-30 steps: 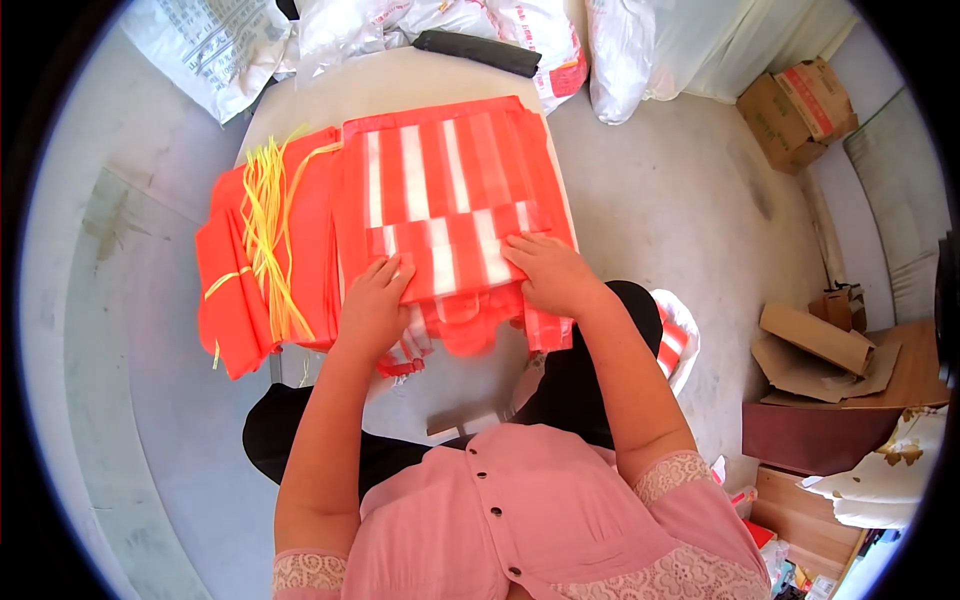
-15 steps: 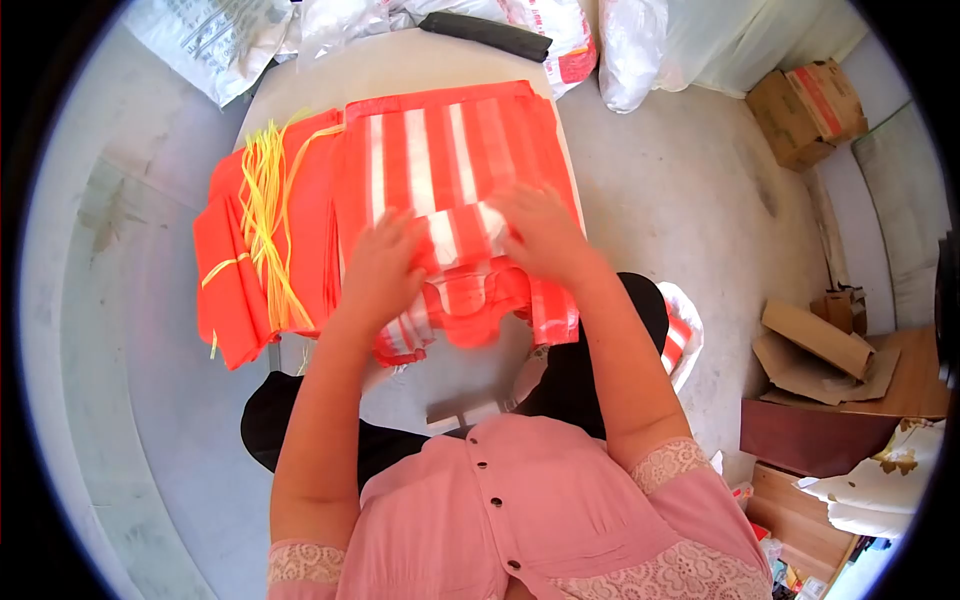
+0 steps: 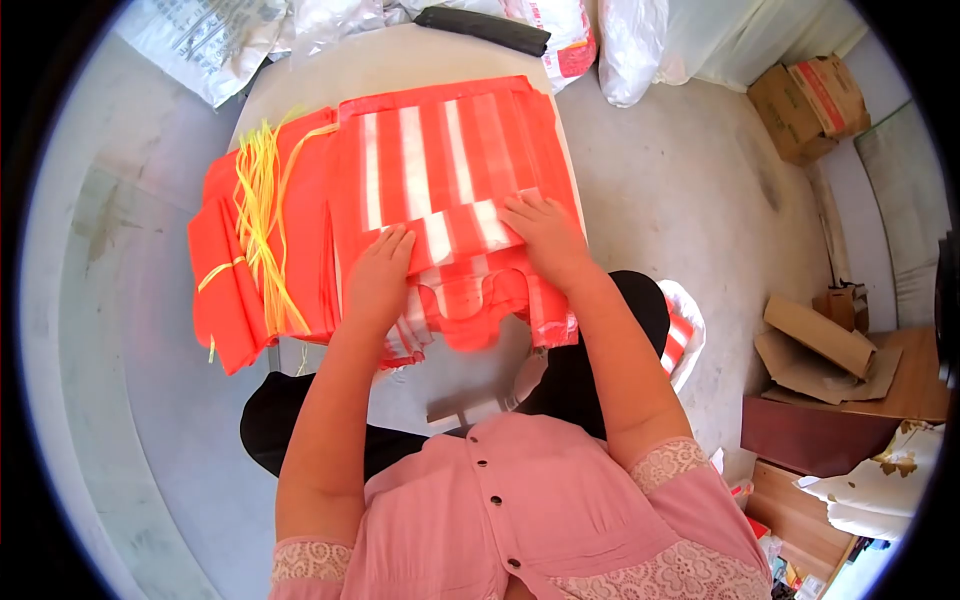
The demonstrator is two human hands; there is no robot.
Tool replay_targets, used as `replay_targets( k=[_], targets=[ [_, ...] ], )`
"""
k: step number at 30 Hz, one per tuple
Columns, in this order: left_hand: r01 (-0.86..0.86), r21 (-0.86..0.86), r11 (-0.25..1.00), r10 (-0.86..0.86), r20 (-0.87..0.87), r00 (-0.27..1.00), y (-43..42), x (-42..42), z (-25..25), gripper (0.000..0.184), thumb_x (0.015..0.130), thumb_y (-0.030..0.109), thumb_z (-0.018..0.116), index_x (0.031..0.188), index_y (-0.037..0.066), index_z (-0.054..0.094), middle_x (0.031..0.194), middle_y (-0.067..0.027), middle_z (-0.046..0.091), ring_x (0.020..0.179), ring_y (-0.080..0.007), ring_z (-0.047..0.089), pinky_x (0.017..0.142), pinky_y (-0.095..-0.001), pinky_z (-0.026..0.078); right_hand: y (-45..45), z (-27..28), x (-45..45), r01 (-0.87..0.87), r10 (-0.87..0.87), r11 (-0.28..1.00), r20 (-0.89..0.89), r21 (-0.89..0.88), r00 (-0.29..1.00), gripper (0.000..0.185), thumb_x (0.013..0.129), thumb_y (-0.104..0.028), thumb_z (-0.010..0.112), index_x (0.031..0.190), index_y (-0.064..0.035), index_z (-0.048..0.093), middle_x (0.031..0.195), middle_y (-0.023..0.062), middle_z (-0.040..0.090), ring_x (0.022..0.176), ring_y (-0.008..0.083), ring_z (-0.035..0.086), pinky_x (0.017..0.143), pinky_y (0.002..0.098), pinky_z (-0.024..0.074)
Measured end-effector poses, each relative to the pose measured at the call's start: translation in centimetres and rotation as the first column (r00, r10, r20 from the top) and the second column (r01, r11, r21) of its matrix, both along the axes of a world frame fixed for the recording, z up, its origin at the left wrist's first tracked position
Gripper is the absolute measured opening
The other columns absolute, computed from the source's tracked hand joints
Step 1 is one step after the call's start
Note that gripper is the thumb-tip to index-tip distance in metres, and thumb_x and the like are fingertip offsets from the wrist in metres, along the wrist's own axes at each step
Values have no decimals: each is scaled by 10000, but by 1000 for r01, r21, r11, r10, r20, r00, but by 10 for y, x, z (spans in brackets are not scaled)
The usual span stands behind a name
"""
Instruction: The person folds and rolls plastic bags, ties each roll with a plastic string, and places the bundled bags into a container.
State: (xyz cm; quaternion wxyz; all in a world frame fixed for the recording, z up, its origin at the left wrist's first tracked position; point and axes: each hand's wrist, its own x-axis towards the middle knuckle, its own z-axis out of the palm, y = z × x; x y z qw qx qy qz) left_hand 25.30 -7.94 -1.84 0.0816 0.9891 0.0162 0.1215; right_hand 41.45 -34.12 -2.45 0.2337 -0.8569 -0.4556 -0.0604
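A stack of red-and-white striped plastic bags [image 3: 430,165] lies in front of me, with handle loops hanging over the near edge. Across the top bag runs a folded-over striped band [image 3: 462,232]. At the band's left end my left hand [image 3: 382,268] lies with its fingers stretched out flat. My right hand [image 3: 545,235] rests on the right end, its fingers also extended over the fold. Both thumbs are hard to make out. Left of the stack are folded red bags [image 3: 228,310], with a bundle of yellow ties [image 3: 258,215] draped over red material.
The pale tabletop [image 3: 330,82] shows beyond the stack, carrying a black roll [image 3: 485,30]. White plastic sacks [image 3: 632,50] stand behind it. A striped bundle in a white bag [image 3: 682,340] is beside my right knee. Cardboard boxes [image 3: 808,105] sit far right.
Both hands were blurred in motion at the fold and are now sharper, with fingers laid on its ends. The striped band looks flatter and straighter. The bag stack appears shifted slightly left.
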Motion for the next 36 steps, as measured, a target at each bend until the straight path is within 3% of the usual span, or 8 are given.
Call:
replay_targets(
  k=[4,8,9,12,14,21,27,36],
  targets=[
    [-88,-4,996,87,-89,992,1,-6,20,428,914,39,586,1341,52,618,1344,-151,661,1267,-314,612,1011,-406,521,-9,9,9,184,-185,983,-232,-25,955,453,855,11,623,1281,-136,671,1368,69,645,1324,337,550,1163,468,364],
    [-313,-164,936,221,-420,880,-29,-17,93,335,951,104,596,1273,31,651,1145,-142,734,1109,-277,692,928,-406,556,-3,76,-5,355,-412,911,395,210,821,342,890,-28,633,1217,-115,689,1256,79,683,1215,350,603,1158,464,355],
    [-349,-399,848,149,-452,880,-29,-23,92,334,962,115,594,1281,28,643,1143,-133,729,1093,-261,693,924,-395,557,-2,101,-12,342,-445,889,402,304,800,321,894,-37,640,1203,-107,692,1243,84,686,1205,350,608,1149,459,369],
    [-436,-863,255,-56,-463,884,-31,-50,84,338,994,137,584,1309,16,611,1166,-118,712,1066,-224,698,907,-380,563,1,136,-35,212,-394,857,332,469,857,280,898,-57,657,1174,-83,700,1221,98,691,1192,352,616,1114,448,416],
    [-463,-838,-289,-162,-433,886,-42,-69,62,345,1019,136,570,1337,1,581,1223,-122,698,1077,-218,701,894,-391,574,2,112,-50,26,-119,888,174,459,978,282,890,-59,667,1169,-68,701,1227,105,688,1207,355,612,1083,447,452],
    [-532,-770,-352,-232,-479,846,-47,-107,0,418,1014,108,569,1422,33,518,1257,-97,671,1082,-205,700,865,-383,616,29,6,-142,-490,499,866,-89,103,862,473,932,-242,687,1351,-35,614,1472,137,556,1438,348,444,1176,507,361],
    [-466,-822,-329,-146,-443,885,-60,-112,-10,332,1007,91,607,1333,45,573,1163,-59,700,989,-164,712,842,-347,606,37,16,-123,-425,412,898,-123,-111,903,564,985,-440,608,1424,-87,580,1619,108,405,1555,316,255,1258,545,180],
    [-387,-869,-309,-86,-380,921,-67,-116,-22,352,950,73,597,1289,-18,609,1090,-70,695,893,-152,679,752,-328,570,63,14,-53,-149,117,942,-121,-300,986,644,1004,-406,573,1573,-149,415,1690,80,279,1580,318,172,1282,539,91]
  ],
)
